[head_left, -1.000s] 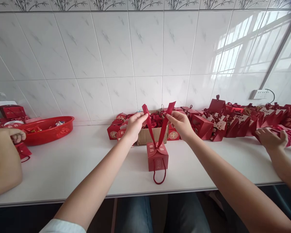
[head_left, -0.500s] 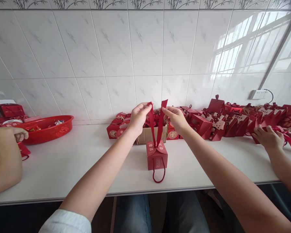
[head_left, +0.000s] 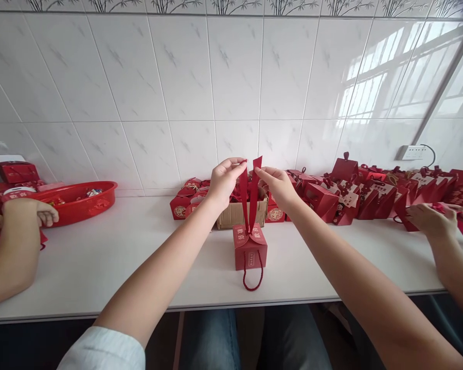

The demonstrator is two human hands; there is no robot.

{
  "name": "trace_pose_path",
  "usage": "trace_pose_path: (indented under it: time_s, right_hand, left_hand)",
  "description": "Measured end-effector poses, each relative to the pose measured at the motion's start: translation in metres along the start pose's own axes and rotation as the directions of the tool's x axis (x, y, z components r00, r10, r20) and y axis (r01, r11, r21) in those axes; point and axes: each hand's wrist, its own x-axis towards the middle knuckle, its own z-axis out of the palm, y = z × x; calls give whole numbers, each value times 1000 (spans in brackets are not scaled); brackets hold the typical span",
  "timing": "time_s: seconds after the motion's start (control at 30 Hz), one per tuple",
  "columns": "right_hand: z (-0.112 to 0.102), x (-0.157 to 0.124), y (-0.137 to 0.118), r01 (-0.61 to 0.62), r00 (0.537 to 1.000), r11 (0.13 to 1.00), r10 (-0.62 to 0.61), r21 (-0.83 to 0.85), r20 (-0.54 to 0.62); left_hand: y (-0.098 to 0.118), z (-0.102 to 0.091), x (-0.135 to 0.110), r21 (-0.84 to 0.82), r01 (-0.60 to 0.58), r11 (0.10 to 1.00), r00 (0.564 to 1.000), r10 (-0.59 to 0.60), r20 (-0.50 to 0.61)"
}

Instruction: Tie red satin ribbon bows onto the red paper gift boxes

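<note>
A small red gift box (head_left: 250, 250) with a red cord handle stands on the white table (head_left: 139, 262) in front of me. Two ends of a dark red ribbon (head_left: 250, 198) rise from its top. My left hand (head_left: 224, 181) pinches the left ribbon end and my right hand (head_left: 278, 186) pinches the right one. Both ends are held upright and close together, almost touching above the box.
A cardboard box (head_left: 239, 211) of red items sits behind the gift box. Several red gift boxes (head_left: 362, 192) line the wall to the right. A red bowl (head_left: 77, 201) stands at left. Other people's hands work at the left (head_left: 42, 213) and right (head_left: 432, 218) edges.
My hands have moved inward and slightly up, bringing the two ribbon ends from a spread V to nearly parallel. The other people's hands have shifted a little.
</note>
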Motion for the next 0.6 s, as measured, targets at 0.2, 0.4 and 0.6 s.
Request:
trace_pose_path:
  time_s: [0.2,0.4,0.6]
  right_hand:
    - [-1,-1,0,22,1000,1000,-22,2,18]
    - [-24,-11,9,-60,994,994,51,90,101]
    - [-44,-42,32,-89,973,983,121,-162,199]
  left_hand:
    - [-1,-1,3,-48,12,999,1000,-11,23]
    - [-12,-24,-12,593,-204,779,966,60,253]
    - [-42,-50,-36,908,-253,335,866,-340,367]
